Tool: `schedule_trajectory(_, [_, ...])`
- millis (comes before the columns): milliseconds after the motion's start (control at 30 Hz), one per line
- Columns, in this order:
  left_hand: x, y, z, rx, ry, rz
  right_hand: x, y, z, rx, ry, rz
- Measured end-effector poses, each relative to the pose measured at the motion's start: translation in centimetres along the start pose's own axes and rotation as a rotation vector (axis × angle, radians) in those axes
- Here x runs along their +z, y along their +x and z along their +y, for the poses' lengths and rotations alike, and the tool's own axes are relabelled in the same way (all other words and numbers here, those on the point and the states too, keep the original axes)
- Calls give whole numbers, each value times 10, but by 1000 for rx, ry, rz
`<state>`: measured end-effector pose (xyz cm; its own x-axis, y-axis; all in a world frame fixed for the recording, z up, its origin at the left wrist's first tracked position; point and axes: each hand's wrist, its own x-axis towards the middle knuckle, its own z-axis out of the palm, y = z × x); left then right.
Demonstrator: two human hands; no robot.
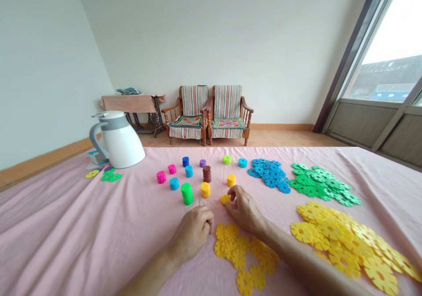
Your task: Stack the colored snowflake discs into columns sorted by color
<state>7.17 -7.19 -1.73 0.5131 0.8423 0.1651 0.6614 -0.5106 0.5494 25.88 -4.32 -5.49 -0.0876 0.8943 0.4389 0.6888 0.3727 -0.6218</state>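
Note:
My right hand [243, 209] pinches a small stack of yellow snowflake discs [225, 198] just above the pink tablecloth [82, 234]. My left hand [194, 232] rests curled on the cloth beside it, fingers closed; whatever is in them is hidden. Loose yellow discs [242, 256] lie right in front of both hands. Beyond the hands stand short stacks of discs: a green stack [187, 193], two yellow stacks [205, 189], a brown stack [206, 173], and blue, pink, purple and lime ones.
A white jug [117, 140] stands at the back left with a few flat discs [110, 176] by it. Heaps of blue discs [270, 173], green discs [321, 185] and yellow discs [356, 239] lie to the right. Two wooden chairs [207, 113] stand by the far wall.

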Motion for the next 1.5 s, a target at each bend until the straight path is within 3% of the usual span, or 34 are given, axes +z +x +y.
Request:
schedule_trajectory(167, [1, 1, -1, 3, -4, -2, -13, -8, 7, 8, -9, -3])
schedule_trajectory(367, [2, 0, -3, 36, -29, 4, -53, -40, 19, 54, -78, -83])
schedule_trajectory(533, [-5, -3, 7, 69, -65, -78, -73, -58, 26, 95, -141, -90])
schedule_trajectory(833, [-7, -2, 9, 59, -38, -137, -71, -56, 33, 87, -99, -121])
schedule_trajectory(1500, [4, 3, 20, 87, -66, -99, -81, -57, 27, 36, -100, -180])
